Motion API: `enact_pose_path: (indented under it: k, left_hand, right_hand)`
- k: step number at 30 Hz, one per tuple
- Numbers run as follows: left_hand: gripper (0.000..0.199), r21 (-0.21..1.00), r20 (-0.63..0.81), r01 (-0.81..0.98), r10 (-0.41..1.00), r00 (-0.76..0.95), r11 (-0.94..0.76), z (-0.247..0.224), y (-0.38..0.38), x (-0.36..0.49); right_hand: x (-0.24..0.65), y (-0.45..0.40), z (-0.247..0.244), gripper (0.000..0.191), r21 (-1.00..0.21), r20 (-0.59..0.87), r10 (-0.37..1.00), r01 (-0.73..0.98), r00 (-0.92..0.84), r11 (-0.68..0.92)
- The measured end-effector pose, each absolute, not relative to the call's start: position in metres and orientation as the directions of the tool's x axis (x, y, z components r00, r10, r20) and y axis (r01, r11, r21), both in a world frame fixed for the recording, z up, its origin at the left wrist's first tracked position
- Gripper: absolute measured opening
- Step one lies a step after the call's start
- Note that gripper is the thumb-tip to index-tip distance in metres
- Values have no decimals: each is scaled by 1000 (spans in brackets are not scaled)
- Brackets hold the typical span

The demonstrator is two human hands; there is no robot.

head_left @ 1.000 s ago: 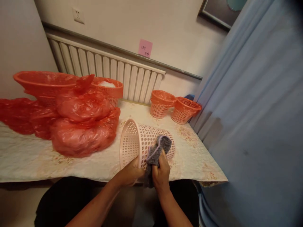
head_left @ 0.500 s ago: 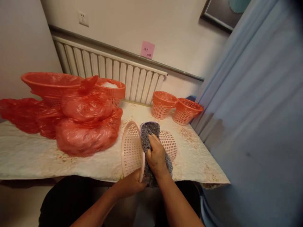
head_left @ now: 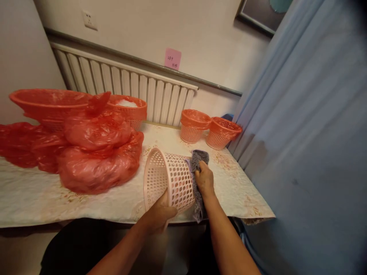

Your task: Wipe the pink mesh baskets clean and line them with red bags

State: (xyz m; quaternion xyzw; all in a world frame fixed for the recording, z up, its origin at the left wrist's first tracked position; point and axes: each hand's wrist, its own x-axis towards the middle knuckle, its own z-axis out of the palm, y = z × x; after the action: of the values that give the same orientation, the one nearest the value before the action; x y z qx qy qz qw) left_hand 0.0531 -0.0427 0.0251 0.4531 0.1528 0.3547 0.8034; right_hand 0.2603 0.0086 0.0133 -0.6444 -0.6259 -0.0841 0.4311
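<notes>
A pale pink perforated plastic basket (head_left: 180, 177) lies on its side over the table's front edge, its mouth facing left. My left hand (head_left: 160, 214) grips the near part of its rim, thumb outside and fingers reaching inside. In my right hand (head_left: 205, 179) a grey cloth (head_left: 198, 191) is bunched up and pressed against the basket's base end. The cloth's lower end hangs down beside the basket and its top sticks up past my fingers.
Red plastic bags (head_left: 100, 164), stuffed full, are heaped on the left of the cloth-covered table (head_left: 243, 191). Red-lined baskets (head_left: 195, 126) stand at the back right, others behind the heap. A radiator (head_left: 120, 78) runs along the wall; a blue curtain (head_left: 301, 133) hangs at right.
My right hand has slid the cloth from near the basket's rim rightward to its base end. The basket has turned slightly, showing more of its side. The view has shifted a little.
</notes>
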Motion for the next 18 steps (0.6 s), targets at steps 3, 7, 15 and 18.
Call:
enact_pose_path:
  k: [3,7,15,18]
  left_hand:
    - [84,851,93,-422,701,707,312,25,-42,50]
    - [79,851,103,-433,713,693,298,23,-40,47]
    - [73,934,110,-314,700,705,169,6,-29,38]
    - [66,973,125,-225,683,720,58,-5,-29,34]
  right_hand:
    - [292,10,6,21,-494,596,720,869,355,-19]
    - [284,-13,-13,20,-534,679,598,846,426,4]
    - [177,-65,-20,58,-395,772,628,847,96,356]
    - [161,-61,9,69,-318,774,628,809,-79,494]
